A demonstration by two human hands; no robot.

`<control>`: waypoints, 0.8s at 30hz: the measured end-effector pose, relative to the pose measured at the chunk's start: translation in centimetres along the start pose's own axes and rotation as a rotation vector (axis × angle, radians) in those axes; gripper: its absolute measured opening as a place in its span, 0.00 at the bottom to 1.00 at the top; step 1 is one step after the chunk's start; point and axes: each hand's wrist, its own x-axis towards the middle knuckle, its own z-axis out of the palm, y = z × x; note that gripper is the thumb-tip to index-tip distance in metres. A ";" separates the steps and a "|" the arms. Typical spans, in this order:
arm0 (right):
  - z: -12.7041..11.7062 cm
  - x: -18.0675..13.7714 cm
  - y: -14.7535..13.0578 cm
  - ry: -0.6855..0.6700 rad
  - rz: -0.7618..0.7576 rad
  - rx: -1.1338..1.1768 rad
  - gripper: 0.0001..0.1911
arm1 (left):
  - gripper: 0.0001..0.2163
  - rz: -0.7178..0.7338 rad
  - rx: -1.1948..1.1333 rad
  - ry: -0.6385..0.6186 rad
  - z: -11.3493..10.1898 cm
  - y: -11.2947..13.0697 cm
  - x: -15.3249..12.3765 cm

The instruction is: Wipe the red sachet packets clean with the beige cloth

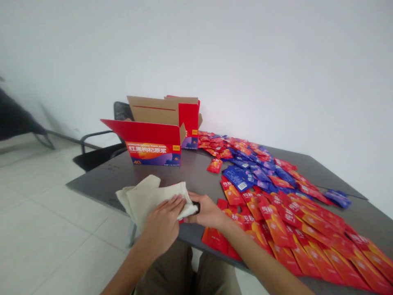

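Note:
A cream cloth bag (pixel 144 198) lies on the near left edge of the grey table (pixel 196 172). My left hand (pixel 162 223) rests on top of it, fingers curled over its right end. My right hand (pixel 206 211) grips the same end of the bag from the right, fingers closed around the cloth and something dark there that I cannot make out. Red sachets (pixel 276 225) lie just right of my right hand.
Several red and blue sachets (pixel 245 176) spread across the table's right half. Two open red cardboard boxes (pixel 153 141) stand at the far left of the table. A black chair (pixel 101 153) stands behind the table on the tiled floor. A white wall is behind.

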 end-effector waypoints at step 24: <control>0.3 -0.1 0.1 0.041 -0.021 -0.090 0.24 | 0.28 0.071 -0.009 0.005 0.0 0.7 -0.1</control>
